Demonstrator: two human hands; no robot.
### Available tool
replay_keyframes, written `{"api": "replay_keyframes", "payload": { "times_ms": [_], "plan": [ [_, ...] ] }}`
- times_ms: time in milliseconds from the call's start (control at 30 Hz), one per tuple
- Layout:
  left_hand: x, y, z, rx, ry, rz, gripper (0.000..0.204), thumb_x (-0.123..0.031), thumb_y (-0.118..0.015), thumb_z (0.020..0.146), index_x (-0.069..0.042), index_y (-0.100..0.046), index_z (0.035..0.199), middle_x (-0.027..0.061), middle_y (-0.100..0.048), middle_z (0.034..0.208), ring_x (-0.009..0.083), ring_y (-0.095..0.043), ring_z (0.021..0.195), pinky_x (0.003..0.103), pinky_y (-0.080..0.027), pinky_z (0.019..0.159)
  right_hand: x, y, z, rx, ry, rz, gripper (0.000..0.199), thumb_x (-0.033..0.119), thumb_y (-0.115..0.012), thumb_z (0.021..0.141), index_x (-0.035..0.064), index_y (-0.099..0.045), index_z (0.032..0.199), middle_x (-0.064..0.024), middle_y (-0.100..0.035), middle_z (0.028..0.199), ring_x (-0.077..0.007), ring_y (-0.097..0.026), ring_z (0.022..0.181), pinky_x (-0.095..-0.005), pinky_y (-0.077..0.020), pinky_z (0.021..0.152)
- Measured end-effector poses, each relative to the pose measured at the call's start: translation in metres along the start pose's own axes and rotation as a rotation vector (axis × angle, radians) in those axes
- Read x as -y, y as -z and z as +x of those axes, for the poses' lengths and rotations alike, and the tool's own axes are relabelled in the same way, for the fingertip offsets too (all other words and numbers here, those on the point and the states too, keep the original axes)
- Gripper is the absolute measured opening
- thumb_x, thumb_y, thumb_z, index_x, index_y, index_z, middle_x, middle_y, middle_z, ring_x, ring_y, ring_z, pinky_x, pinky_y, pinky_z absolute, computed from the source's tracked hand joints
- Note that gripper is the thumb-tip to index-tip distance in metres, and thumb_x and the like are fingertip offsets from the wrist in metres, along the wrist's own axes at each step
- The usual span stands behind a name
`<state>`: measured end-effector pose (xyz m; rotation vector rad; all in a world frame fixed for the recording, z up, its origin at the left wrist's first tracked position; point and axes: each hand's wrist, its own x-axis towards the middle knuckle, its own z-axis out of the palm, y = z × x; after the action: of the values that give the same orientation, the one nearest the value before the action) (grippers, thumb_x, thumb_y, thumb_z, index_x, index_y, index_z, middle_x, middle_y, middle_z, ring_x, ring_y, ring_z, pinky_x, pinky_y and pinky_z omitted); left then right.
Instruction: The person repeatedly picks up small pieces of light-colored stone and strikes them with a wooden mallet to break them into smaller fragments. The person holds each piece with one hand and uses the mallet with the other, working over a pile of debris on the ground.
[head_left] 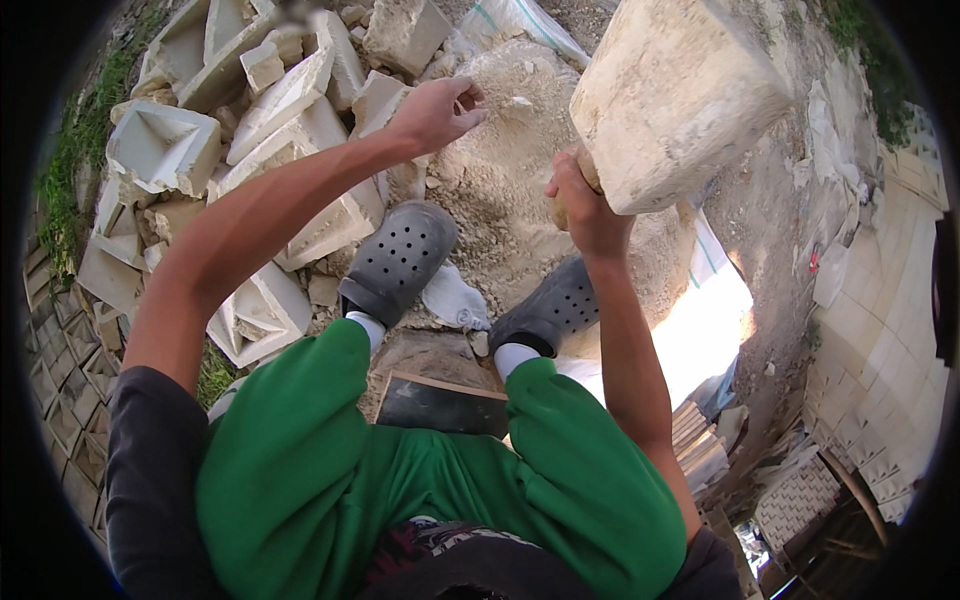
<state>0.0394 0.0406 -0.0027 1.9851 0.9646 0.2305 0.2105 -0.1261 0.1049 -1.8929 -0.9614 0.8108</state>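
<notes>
My right hand (590,208) is wrapped round the short handle of a large mallet (675,100). Its thick, pale, dust-coated block head is raised close to the view at the upper right. My left hand (437,115) hovers with loosely curled fingers and a gap between them and the thumb; nothing shows in it. Beneath the hands lies a mound of crushed pale rubble and powder (535,130). Broken white plaster-like blocks (290,110), some with hollow recesses, are heaped beside my left hand.
My feet, in grey clogs (400,250), straddle the near side of the rubble. A crumpled white cloth (455,298) lies between them. White sacking (700,320) spreads under the mound at right. Stacked tiles (70,390) stand at far left, woven panels (860,370) at far right.
</notes>
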Motion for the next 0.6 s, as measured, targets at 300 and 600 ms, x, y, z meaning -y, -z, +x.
{"api": "replay_keyframes", "payload": {
  "times_ms": [300, 600],
  "plan": [
    [-0.003, 0.005, -0.004, 0.011, -0.001, -0.026, 0.034, -0.027, -0.072, 0.091, 0.000, -0.069, 0.111, 0.0136, -0.073, 0.097, 0.0272, -0.071, 0.084, 0.039, -0.055, 0.078, -0.019, 0.008, 0.023, 0.168, -0.446, -0.211, 0.028, 0.026, -0.070, 0.076, -0.0015, -0.071, 0.082, -0.0094, -0.068, 0.062, -0.0186, -0.068, 0.053, -0.0332, -0.0542, 0.056],
    [-0.005, -0.003, 0.001, 0.015, -0.023, -0.032, 0.041, -0.029, -0.074, 0.090, -0.001, -0.068, 0.119, 0.0105, -0.071, 0.095, 0.0207, -0.068, 0.080, 0.035, -0.055, 0.075, -0.060, -0.012, -0.001, 0.123, -0.104, -0.089, 0.019, 0.018, -0.071, 0.081, -0.0005, -0.068, 0.084, -0.0074, -0.066, 0.066, -0.0163, -0.064, 0.052, -0.0330, -0.0504, 0.053]
  ]
}}
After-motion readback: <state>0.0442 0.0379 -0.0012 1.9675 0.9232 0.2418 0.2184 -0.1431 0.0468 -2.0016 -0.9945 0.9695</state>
